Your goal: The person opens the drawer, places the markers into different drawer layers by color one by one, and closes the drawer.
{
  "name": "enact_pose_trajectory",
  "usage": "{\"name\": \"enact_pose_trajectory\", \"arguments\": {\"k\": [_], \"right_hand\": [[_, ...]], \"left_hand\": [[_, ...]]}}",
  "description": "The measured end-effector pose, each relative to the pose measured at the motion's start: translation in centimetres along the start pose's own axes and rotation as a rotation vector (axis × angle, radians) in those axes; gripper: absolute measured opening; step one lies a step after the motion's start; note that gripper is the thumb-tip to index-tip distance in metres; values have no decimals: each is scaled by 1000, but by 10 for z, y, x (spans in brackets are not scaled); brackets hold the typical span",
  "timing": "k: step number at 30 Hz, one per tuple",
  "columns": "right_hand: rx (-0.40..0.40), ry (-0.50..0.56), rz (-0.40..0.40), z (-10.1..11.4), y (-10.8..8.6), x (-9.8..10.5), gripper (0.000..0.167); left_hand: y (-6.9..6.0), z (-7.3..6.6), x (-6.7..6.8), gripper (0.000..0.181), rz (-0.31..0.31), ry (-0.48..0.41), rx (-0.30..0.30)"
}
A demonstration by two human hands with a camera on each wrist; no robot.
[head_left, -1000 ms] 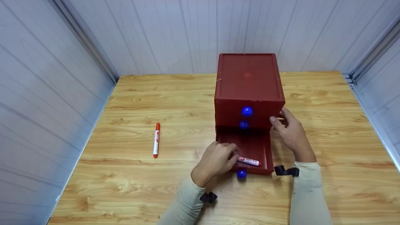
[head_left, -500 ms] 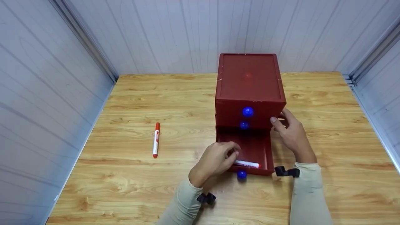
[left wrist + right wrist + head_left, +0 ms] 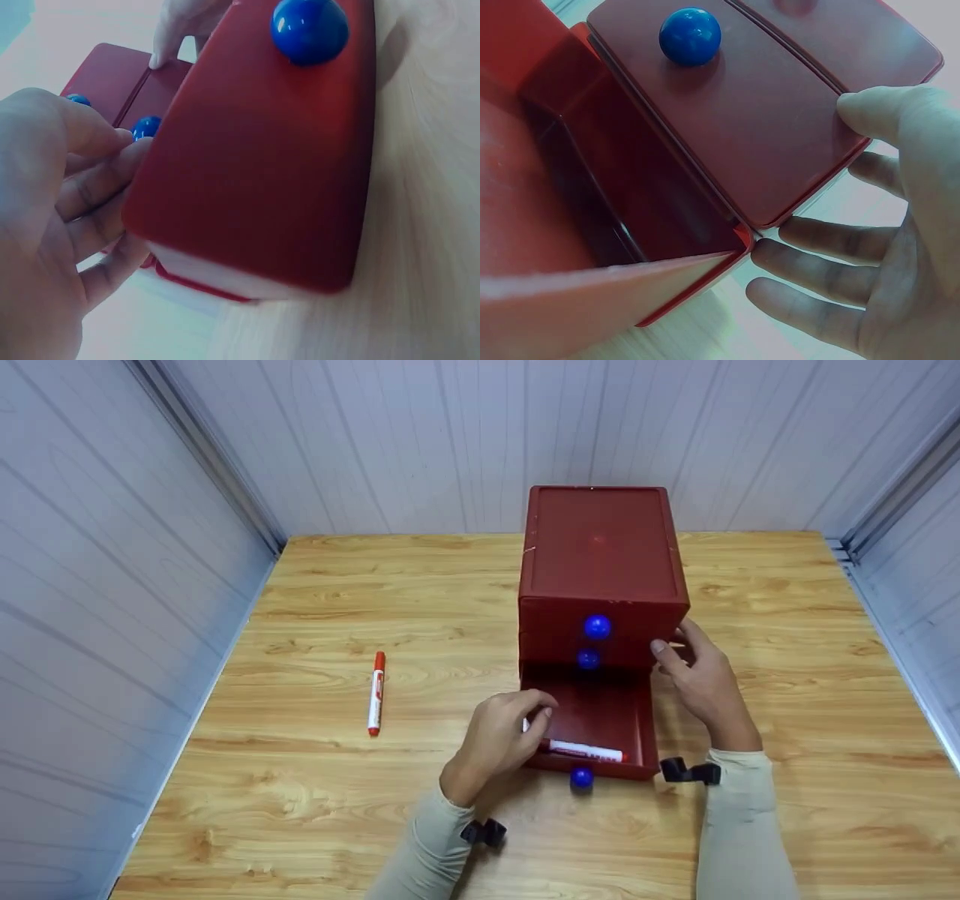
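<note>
A red drawer cabinet (image 3: pixel 600 547) with blue round knobs stands on the table, its lowest drawer (image 3: pixel 600 712) pulled out. Inside that drawer a white marker (image 3: pixel 585 750) with a red end lies along the front wall. My left hand (image 3: pixel 499 731) is over the drawer's left edge, fingers loosely bent; the left wrist view shows nothing clearly held, and the drawer front (image 3: pixel 247 172) hides some fingertips. With the thumb on the cabinet's front and nearly straight fingers along its right side, my right hand (image 3: pixel 877 217) steadies the cabinet.
Another red-and-white marker (image 3: pixel 376 694) lies on the wooden table (image 3: pixel 300 795), left of the cabinet. White panel walls (image 3: pixel 405 442) rise behind the table and at both sides. Black wrist mounts (image 3: pixel 484 833) stick out from both sleeves.
My left hand has let go of the marker, which now lies along the drawer's front wall, and has moved left toward the drawer's edge. The right hand stays by the cabinet.
</note>
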State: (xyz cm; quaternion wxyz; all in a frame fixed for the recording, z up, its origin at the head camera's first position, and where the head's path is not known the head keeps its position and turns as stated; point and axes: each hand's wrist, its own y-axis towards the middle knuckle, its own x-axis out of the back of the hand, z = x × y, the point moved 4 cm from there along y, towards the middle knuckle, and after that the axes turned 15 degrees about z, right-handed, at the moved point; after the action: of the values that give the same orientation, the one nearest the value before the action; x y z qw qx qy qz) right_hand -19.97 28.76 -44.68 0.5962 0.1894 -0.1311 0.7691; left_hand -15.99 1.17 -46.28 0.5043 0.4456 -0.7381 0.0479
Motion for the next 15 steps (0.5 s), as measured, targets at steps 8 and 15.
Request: {"name": "enact_pose_trajectory", "arguments": {"k": [8,15], "right_hand": [[11,-8,2,13,-4,-1,56],[13,-19,-2,-13,4,1,57]], "left_hand": [[-9,14,9,12,-22,-19,-9],[-19,29,18,14,-62,-35,-8]]}}
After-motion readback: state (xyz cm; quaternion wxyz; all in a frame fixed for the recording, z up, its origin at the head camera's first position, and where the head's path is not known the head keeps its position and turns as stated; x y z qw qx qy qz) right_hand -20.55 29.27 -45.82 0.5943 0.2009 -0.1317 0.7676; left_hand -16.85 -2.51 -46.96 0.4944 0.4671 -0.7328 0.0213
